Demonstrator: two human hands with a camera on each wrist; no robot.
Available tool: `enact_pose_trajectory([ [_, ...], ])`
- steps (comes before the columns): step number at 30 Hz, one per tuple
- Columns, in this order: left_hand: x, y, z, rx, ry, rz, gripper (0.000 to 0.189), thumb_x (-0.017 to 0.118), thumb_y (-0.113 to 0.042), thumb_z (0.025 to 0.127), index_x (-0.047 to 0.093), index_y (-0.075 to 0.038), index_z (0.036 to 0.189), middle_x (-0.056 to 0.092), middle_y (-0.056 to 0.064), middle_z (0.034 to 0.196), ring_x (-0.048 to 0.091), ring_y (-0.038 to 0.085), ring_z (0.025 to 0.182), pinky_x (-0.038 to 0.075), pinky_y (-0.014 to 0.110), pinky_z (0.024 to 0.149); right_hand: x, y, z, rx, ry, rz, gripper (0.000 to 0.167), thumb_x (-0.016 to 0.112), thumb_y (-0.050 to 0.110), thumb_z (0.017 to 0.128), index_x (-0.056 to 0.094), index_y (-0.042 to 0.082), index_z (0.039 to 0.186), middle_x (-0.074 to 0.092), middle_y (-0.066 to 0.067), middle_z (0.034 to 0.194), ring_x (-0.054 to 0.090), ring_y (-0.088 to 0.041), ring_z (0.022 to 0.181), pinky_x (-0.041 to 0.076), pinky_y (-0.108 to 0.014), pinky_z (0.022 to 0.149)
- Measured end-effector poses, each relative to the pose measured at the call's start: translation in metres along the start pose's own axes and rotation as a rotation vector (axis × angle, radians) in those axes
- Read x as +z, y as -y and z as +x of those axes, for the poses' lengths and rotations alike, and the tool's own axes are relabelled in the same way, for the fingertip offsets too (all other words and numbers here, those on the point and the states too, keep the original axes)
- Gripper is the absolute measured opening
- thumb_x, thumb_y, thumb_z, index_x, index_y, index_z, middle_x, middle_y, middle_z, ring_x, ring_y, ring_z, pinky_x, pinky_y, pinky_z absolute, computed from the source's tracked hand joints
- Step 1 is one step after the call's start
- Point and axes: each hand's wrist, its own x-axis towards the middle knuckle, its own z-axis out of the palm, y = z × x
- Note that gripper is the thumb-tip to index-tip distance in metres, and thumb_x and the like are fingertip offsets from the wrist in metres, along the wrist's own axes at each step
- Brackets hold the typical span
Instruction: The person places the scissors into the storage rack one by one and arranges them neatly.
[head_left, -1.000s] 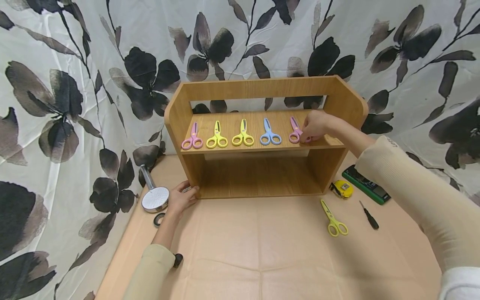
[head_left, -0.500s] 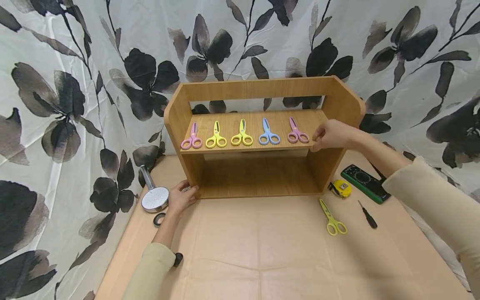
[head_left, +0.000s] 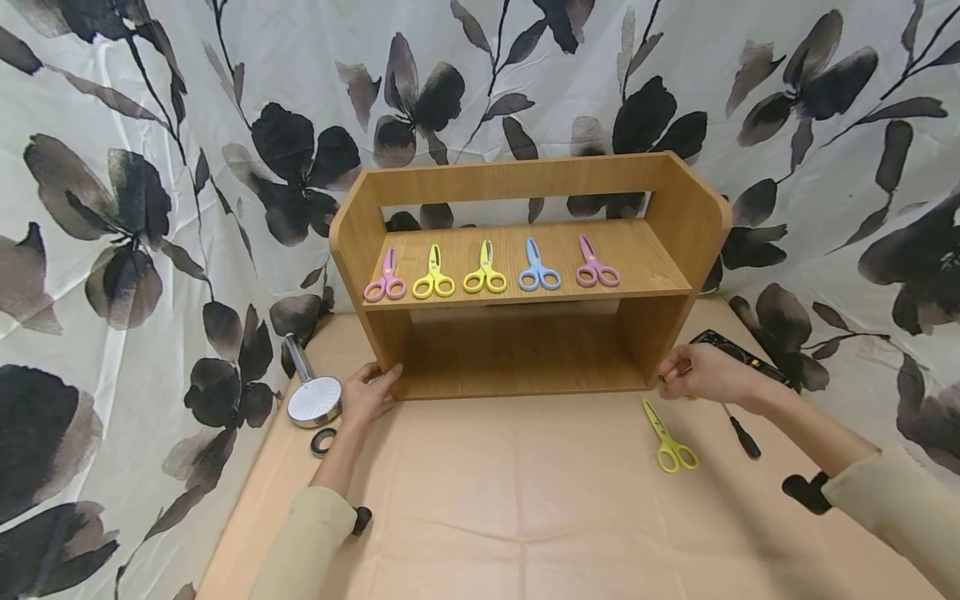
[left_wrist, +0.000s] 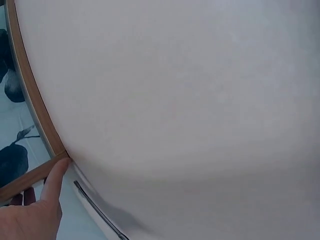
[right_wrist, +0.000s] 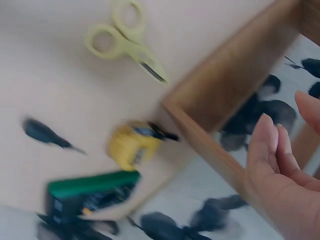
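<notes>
A wooden shelf (head_left: 517, 177) stands on the table. Along its upper board lie several scissors in a row, from pink scissors (head_left: 388, 279) at left through yellow scissors (head_left: 434, 275) and blue scissors (head_left: 537, 268) to pink scissors (head_left: 592, 265) at right. My left hand (head_left: 367, 396) grips the shelf's lower left corner; in the left wrist view some fingers sit behind the wood. My right hand (head_left: 701, 375) hovers at the lower right corner, fingers loosely bent, thumb apart, holding nothing. Just in front of it, yellow-green scissors (head_left: 666, 442) lie on the table.
Right of the shelf are a yellow tape measure (right_wrist: 131, 145), a green-edged multimeter (right_wrist: 95, 185) and a black screwdriver (head_left: 744, 437). A shower head (head_left: 313, 402) and a black tape roll (head_left: 322, 442) lie at left. A floral curtain (head_left: 285, 50) hangs behind.
My right hand has left the right-hand pink scissors on the upper board and come down past the shelf's edge to its lower right corner. My left hand stays in place.
</notes>
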Motion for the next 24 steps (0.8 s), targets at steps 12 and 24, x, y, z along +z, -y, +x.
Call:
enact_pose_trajectory([
  [12,0.001,-0.001,0.0,0.012,0.005,-0.006,0.042,0.07,-0.018,0.099,0.061,-0.004,0.138,0.053,0.017,0.14,0.065,0.036,0.113,0.062,0.052,0.097,0.06,-0.083,-0.014,-0.004,-0.166,0.129,0.055,0.079,0.018,0.092,0.054,-0.011,0.133,0.064,-0.022,0.12,0.062,-0.025,0.104,0.057,-0.016,0.076],
  [24,0.002,-0.002,-0.002,0.002,-0.007,-0.008,0.04,0.07,-0.014,0.097,0.062,-0.003,0.135,0.054,0.014,0.135,0.067,0.03,0.104,0.063,0.049,0.093,0.082,-0.123,-0.015,0.032,-0.119,0.156,0.066,0.079,0.006,0.085,0.049,-0.012,0.141,0.061,-0.029,0.136,0.06,-0.037,0.121,0.052,-0.014,0.08],
])
